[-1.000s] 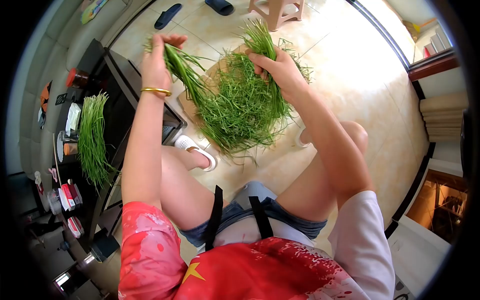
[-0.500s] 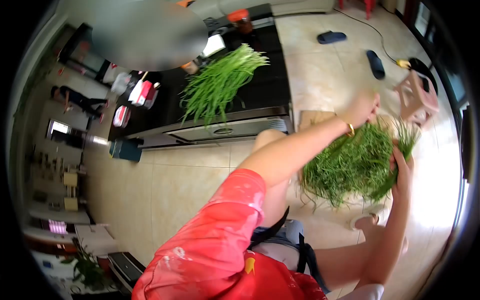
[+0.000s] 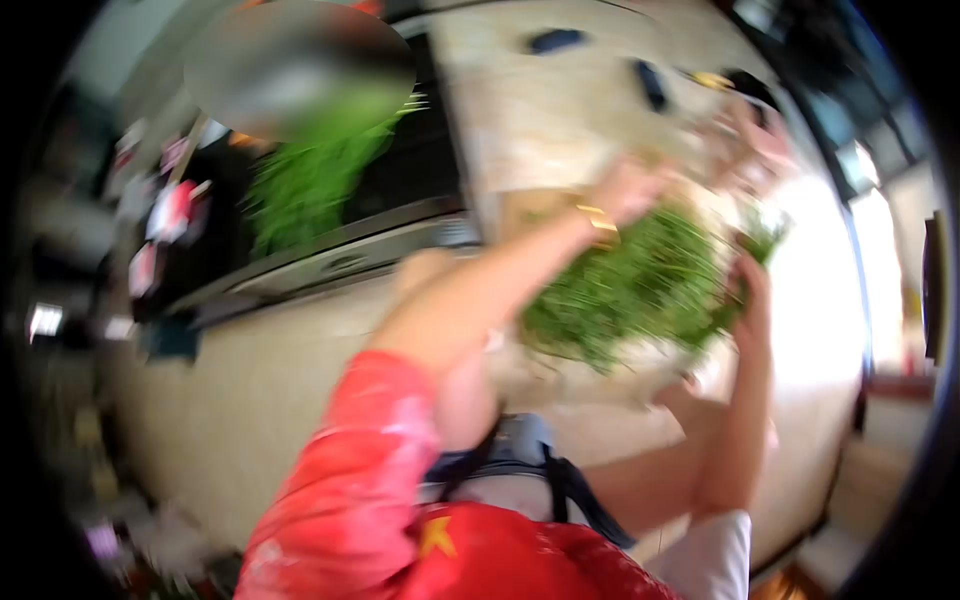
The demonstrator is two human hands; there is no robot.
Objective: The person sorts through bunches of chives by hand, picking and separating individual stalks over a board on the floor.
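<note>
A pile of cut green stalks (image 3: 635, 285) lies on a brown board (image 3: 520, 212) on the floor between my legs. My left hand (image 3: 640, 185), with a gold bracelet at the wrist, is over the far edge of the pile. Its fingers are smeared by motion, and what they hold, if anything, cannot be made out. At the right side of the pile, my right hand (image 3: 748, 280) is closed around a bunch of green stalks (image 3: 765, 238), whose tips stick out above it.
On the black table (image 3: 400, 165) at the left lies a long green bunch (image 3: 310, 185), beside red and white packages (image 3: 175, 210). Dark slippers (image 3: 650, 85) lie on the tiled floor near a pink stool (image 3: 750, 140). A teal bin (image 3: 172, 338) stands by the table.
The view has swung left and then partly back, so the table shows more fully than at first. My left hand has moved from the stalks at the pile's left to its far edge.
</note>
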